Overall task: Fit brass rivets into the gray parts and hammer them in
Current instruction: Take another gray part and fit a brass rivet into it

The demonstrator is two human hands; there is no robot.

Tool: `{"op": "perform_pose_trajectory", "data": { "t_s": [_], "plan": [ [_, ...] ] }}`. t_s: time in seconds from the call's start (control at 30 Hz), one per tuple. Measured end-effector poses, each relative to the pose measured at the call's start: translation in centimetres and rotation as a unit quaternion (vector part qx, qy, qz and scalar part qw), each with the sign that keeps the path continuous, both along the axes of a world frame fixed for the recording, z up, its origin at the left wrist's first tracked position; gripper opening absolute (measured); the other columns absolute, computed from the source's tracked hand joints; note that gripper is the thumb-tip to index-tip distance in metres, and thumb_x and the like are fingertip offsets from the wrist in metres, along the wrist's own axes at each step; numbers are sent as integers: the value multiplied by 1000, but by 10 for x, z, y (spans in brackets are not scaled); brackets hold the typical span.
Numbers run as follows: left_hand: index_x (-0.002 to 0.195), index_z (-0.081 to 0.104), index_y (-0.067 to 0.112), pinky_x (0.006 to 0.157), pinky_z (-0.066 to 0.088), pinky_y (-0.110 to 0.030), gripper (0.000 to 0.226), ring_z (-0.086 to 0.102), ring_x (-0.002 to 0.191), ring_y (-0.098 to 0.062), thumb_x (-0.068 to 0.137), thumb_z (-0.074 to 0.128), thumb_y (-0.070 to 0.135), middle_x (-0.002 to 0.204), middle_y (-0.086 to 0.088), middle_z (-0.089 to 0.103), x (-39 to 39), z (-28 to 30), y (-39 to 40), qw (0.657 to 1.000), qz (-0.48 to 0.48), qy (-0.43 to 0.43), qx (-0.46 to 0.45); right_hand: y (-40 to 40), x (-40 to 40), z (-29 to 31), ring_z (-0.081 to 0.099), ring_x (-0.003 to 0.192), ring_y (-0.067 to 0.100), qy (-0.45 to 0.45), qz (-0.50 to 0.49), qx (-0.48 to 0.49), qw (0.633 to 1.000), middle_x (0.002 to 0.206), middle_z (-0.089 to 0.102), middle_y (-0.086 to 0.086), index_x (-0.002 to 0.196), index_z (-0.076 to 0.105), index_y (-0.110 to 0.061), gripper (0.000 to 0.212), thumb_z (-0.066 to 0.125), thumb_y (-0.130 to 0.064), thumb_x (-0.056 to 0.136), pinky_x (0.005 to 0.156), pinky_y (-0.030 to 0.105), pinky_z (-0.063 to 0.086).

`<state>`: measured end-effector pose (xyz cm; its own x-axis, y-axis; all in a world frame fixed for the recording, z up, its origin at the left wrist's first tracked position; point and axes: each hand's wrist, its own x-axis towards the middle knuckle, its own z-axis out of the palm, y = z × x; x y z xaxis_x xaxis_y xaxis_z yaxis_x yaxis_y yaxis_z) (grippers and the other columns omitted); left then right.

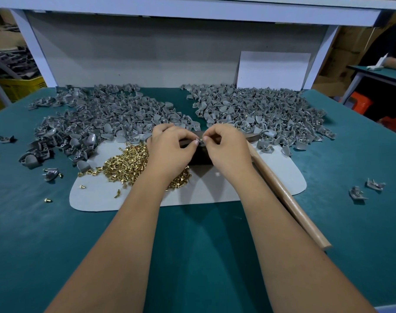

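Note:
My left hand (170, 143) and my right hand (224, 145) meet fingertip to fingertip over a dark block (198, 158) at the middle of the table. Between the fingertips they pinch a small gray part with a brass rivet (200, 140); most of it is hidden by my fingers. A heap of loose brass rivets (124, 163) lies on a pale gray mat (97, 195), partly under my left forearm. A large pile of gray parts (97, 118) spreads at the back left. Another pile of gray parts (260, 109), with brass showing in many, spreads at the back right.
A wooden hammer handle (289, 199) lies slanted on the mat beside my right forearm, its head hidden. Stray gray parts (357, 192) lie at the right, others (50, 173) and single rivets at the left. A white board (271, 68) leans on the back panel. The table (192, 245) is green.

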<state>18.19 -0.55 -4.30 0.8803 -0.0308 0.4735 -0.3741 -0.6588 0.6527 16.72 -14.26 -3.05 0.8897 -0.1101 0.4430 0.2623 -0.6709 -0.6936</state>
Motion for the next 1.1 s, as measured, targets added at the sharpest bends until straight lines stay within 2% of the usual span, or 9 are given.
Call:
{"op": "perform_pose_trajectory", "data": {
  "t_s": [0.23,0.4,0.5,0.67,0.87,0.97,1.1],
  "plan": [
    [95,74,35,103,22,-40,10,34,128,-20,90,66,30,97,22,57,2,-3,0,999,5,-13,31,-4,-2,2,56,82,22,-27,-1,-125,992,94,53,0,86,61,-16,7,56,-16,90,75,42,48],
    [93,73,38,98,18,-34,10,31,128,-18,91,65,31,101,23,60,3,-4,0,999,1,-8,35,-3,-1,2,55,80,22,-27,-2,-134,991,93,53,-1,85,60,-17,7,55,-16,90,73,41,49],
    [93,72,38,94,14,-31,10,30,129,-17,91,65,32,106,20,64,3,-4,0,999,1,-4,34,-3,1,2,56,86,22,-20,1,-125,992,94,54,-1,85,60,-17,7,55,-16,90,77,42,48],
    [93,73,39,100,17,-34,10,30,129,-18,91,64,33,108,18,65,2,-4,-1,999,3,-2,35,-2,2,1,54,88,20,-16,3,-109,994,91,54,-2,85,60,-15,6,56,-15,89,82,42,45],
    [92,72,40,105,20,-39,11,31,130,-21,91,65,32,101,23,58,2,-4,-2,999,5,-2,34,-1,2,1,51,87,20,-20,-4,-138,990,91,53,-2,85,57,-16,5,54,-16,89,79,42,45],
    [92,72,40,106,22,-41,11,32,130,-22,91,64,32,108,19,63,3,-4,-1,1000,4,5,29,0,1,1,51,89,19,-24,-15,-166,986,90,52,-5,85,55,-19,6,54,-20,90,79,40,45],
    [89,67,44,108,23,-42,11,31,130,-22,92,63,34,114,16,65,3,-4,-1,1000,4,18,19,3,0,1,50,90,19,-22,-24,-152,988,88,52,-6,80,52,-21,9,55,-21,89,81,41,44]
  ]
}}
